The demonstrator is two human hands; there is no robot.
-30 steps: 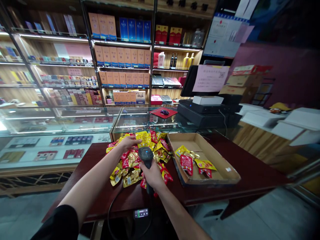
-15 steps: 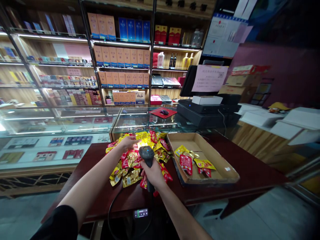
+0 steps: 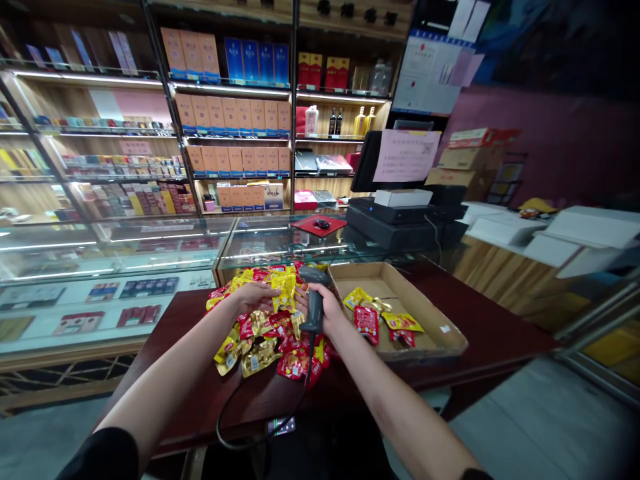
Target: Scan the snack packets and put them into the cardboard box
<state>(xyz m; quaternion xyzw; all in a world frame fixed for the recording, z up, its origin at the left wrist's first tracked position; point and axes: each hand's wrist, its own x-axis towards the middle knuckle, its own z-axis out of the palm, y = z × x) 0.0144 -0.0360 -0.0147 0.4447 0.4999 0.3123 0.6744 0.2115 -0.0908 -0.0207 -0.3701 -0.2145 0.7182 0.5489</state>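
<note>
My left hand (image 3: 256,297) pinches the edge of a yellow snack packet (image 3: 284,292), raised over a heap of red, gold and yellow packets (image 3: 260,353). In my right hand (image 3: 329,308) is a black barcode scanner (image 3: 315,307), its handle upright and its cable hanging down from the grip. Some right-hand fingers reach past the scanner toward the yellow packet; whether they touch it I cannot tell. Right of the heap stands a shallow cardboard tray (image 3: 425,300) holding several packets, among them a red packet (image 3: 367,324).
Behind the dark red table (image 3: 165,373) runs a glass display counter (image 3: 190,257) with a mouse (image 3: 322,225) on a red mat. A till with a monitor (image 3: 367,163) stands behind the tray. The scanner cable (image 3: 225,407) loops over the table's front edge near a lit phone (image 3: 281,427).
The scanner has moved up and right, turned sideways, and its light no longer shows on the packets. My left hand now holds up a yellow packet. The view has shifted slightly.
</note>
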